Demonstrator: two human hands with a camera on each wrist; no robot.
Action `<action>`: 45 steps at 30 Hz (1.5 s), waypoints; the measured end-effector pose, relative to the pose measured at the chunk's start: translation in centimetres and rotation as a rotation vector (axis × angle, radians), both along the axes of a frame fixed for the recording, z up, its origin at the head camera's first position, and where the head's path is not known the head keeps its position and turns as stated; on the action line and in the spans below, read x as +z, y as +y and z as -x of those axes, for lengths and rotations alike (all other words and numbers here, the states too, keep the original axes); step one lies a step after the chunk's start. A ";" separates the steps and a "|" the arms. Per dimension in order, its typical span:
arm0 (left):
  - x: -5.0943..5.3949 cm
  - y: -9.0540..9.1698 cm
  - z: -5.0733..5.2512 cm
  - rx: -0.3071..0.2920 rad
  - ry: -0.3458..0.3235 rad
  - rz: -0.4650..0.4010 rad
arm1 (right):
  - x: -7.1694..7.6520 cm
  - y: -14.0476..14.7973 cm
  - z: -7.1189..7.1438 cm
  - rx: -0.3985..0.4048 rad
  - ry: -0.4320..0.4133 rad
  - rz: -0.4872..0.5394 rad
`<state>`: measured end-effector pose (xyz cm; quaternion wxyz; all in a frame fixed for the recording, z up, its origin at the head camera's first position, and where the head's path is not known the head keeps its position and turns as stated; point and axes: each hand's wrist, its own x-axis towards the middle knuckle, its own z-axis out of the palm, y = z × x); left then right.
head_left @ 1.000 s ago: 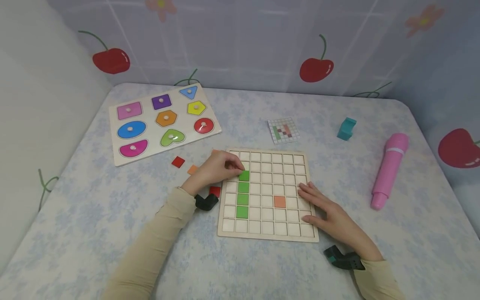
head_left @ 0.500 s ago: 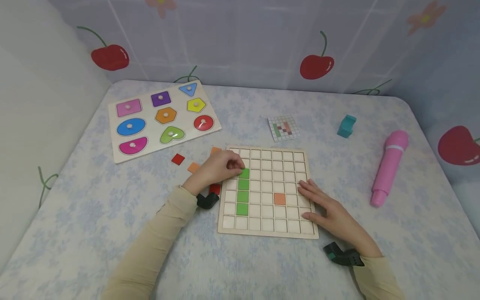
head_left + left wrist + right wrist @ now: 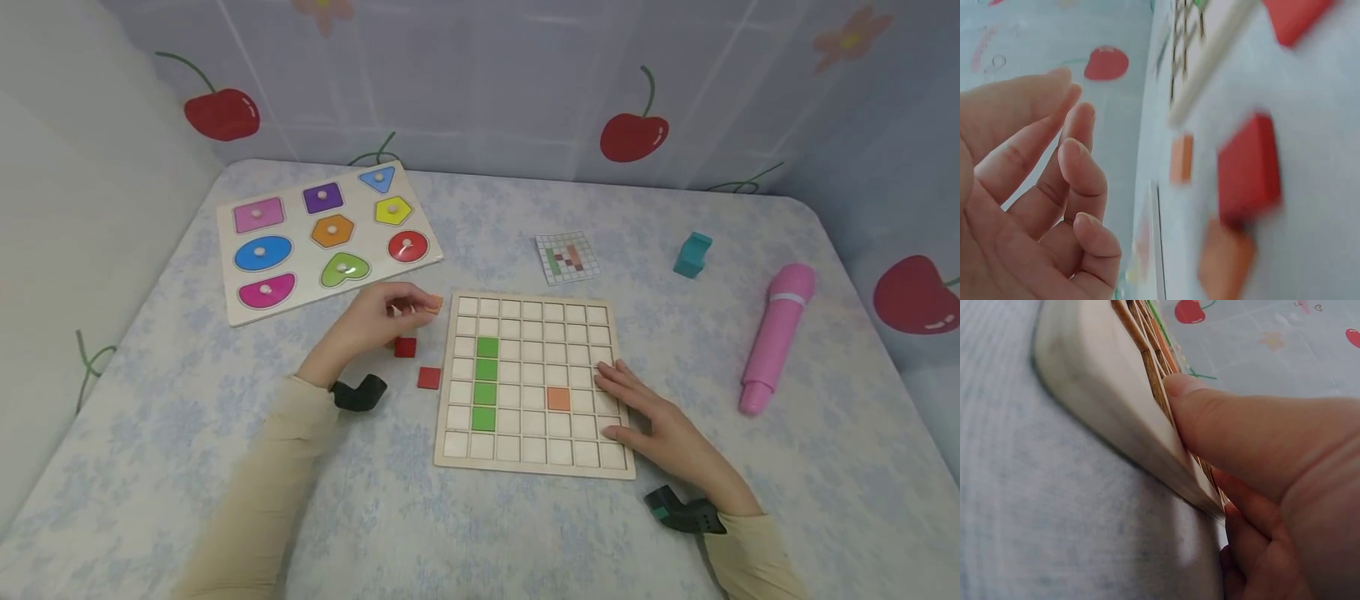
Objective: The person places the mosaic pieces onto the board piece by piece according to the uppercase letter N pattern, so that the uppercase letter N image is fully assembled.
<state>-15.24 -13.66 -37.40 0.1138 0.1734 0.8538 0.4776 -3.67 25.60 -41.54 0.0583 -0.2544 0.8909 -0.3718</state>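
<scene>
My left hand (image 3: 378, 317) is left of the wooden grid board (image 3: 525, 463), its fingertips over an orange tile (image 3: 434, 305) in the head view. In the left wrist view the bent fingers hold nothing, and that orange tile (image 3: 1182, 159) lies apart from them on the table. A red tile (image 3: 405, 347) lies below the hand, another red tile (image 3: 429, 378) beside the board. Several green tiles (image 3: 486, 369) form a column in the grid, and one orange-pink tile (image 3: 558, 399) sits further right. My right hand (image 3: 660, 425) rests on the board's right edge, fingers extended.
A small pattern card (image 3: 567, 257) lies behind the board. At the back left is a shape puzzle (image 3: 330, 242) with knobs. A teal block (image 3: 693, 255) and a pink toy microphone (image 3: 778, 340) lie to the right.
My left hand has left the top green tile and moved left, off the board, over the loose tiles. The green tile stays in its cell. The right hand holds its place.
</scene>
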 end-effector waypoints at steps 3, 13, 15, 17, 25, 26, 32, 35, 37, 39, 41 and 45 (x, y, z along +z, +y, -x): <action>-0.2 -1.8 -0.7 0.030 -0.031 0.036 | 0.0 0.0 -0.1 -0.002 0.004 0.000; -2.2 -6.3 -1.6 0.054 -0.044 0.129 | 0.1 0.0 -0.2 -0.011 -0.006 -0.004; -2.4 -6.3 -1.6 0.027 -0.028 0.164 | 0.1 0.0 -0.3 -0.012 -0.007 -0.002; -2.5 -6.1 -1.6 0.017 -0.011 0.197 | 0.1 0.0 -0.3 -0.011 -0.008 0.001; -2.7 -5.5 -1.7 0.078 0.001 0.233 | 0.2 0.0 -0.2 -0.007 0.003 0.002; -2.8 -5.5 -1.7 0.084 0.000 0.233 | 0.2 0.0 -0.1 -0.003 0.003 0.006; -2.7 -5.3 -2.0 0.104 0.008 0.223 | 0.2 0.0 0.0 0.008 0.002 0.023; -2.6 -5.3 -2.2 0.108 0.025 0.215 | 0.2 0.0 -0.1 0.008 0.003 0.022; -2.6 -5.3 -2.2 0.111 0.041 0.211 | 0.1 0.0 -0.1 0.008 0.004 0.022; -2.4 -5.3 -2.3 0.112 0.055 0.208 | -0.1 0.1 -0.1 0.005 0.005 0.023; -2.2 -5.1 -2.2 0.114 0.060 0.202 | -0.2 0.1 -0.1 0.005 0.007 0.023; -1.2 -4.4 -2.1 0.113 0.078 0.154 | -0.2 0.1 -0.1 0.007 0.013 0.020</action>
